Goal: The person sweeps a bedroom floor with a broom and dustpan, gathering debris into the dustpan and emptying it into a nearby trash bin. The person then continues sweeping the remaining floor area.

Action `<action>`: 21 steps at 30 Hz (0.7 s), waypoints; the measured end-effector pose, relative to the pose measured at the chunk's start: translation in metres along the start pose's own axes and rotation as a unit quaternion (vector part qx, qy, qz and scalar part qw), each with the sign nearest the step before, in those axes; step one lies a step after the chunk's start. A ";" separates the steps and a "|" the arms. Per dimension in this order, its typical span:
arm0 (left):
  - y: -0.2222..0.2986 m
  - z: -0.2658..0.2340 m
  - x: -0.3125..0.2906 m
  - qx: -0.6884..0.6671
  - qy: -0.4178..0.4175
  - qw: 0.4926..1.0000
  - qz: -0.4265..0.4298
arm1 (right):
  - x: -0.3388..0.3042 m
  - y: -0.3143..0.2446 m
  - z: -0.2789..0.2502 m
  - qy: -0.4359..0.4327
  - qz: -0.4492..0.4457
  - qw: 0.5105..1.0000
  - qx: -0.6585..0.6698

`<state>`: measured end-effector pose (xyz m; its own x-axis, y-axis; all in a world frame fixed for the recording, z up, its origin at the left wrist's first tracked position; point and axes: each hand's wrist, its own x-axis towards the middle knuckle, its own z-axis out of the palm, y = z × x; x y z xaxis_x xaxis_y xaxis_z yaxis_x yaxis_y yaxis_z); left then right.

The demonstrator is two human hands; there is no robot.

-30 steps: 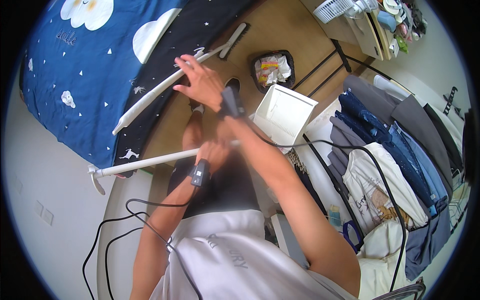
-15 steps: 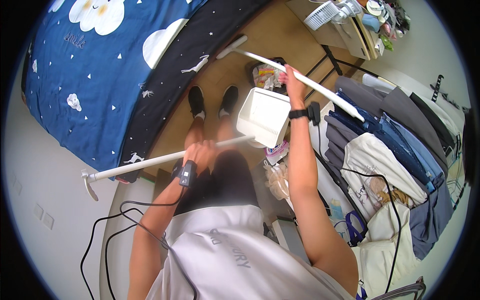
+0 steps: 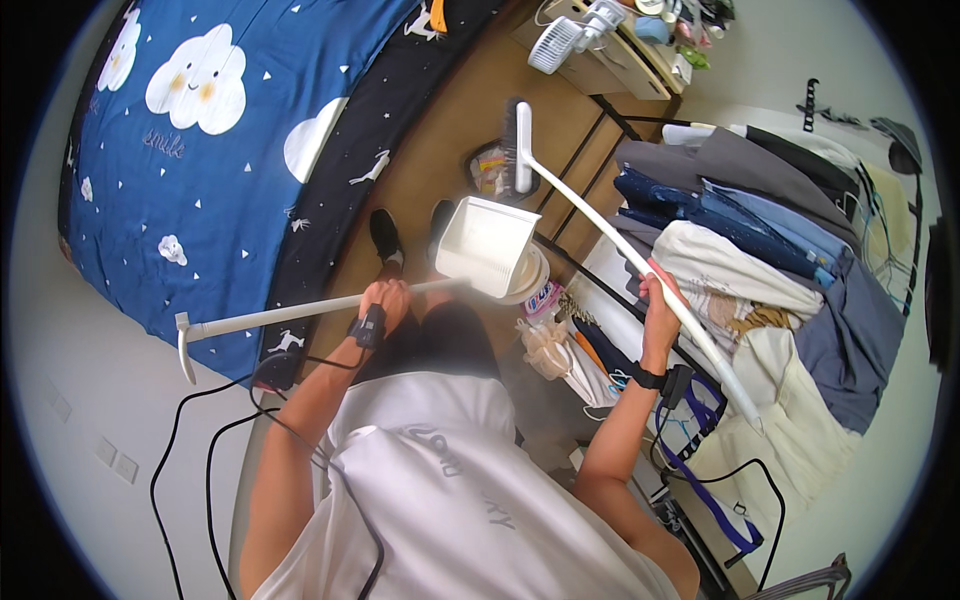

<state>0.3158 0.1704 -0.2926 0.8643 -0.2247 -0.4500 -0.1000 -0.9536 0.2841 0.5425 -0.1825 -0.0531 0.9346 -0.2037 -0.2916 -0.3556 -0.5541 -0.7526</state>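
My left hand (image 3: 386,303) is closed round the long white handle of a dustpan, its fingers wrapped over the shaft. The white dustpan (image 3: 487,240) is held off the floor at the handle's right end, and a hooked grip sticks out at the left end. My right hand (image 3: 660,298) grips the white shaft of a broom (image 3: 590,212). The broom's head, with dark bristles, is raised near the bin, its bristles facing left. The far end of its shaft points down to the right, over the clothes.
A bed with a blue cloud-patterned cover (image 3: 230,150) fills the left. Beyond the dustpan stands a dark bin (image 3: 490,172) with rubbish in it. Piled clothes (image 3: 760,230) lie at right, and a white fan (image 3: 560,45) stands at the back. Black cables (image 3: 165,470) hang from my wrists.
My right hand has moved right and nearer to me. The broom's head has lifted from beside the bed and swung right. The dustpan has shifted slightly left and tilted.
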 end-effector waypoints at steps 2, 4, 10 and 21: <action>0.000 -0.008 0.008 0.024 -0.008 1.000 0.010 | -0.012 -0.017 -0.016 -0.028 -0.034 0.998 -0.033; 0.001 -0.019 0.018 0.050 -0.016 0.999 0.008 | -0.024 -0.032 -0.025 -0.046 -0.040 0.997 -0.036; 0.005 -0.058 0.047 0.077 0.011 0.997 0.001 | -0.071 -0.077 -0.065 -0.113 -0.030 0.993 0.015; 0.017 -0.099 0.108 0.114 0.025 0.993 0.014 | -0.149 -0.147 -0.100 -0.148 -0.119 0.978 -0.087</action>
<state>0.4561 0.1493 -0.2525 0.8820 -0.2476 -0.4009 -0.2294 -0.9688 0.0938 0.4566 -0.1509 0.1601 0.9380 0.1762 -0.2987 -0.0981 -0.6911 -0.7160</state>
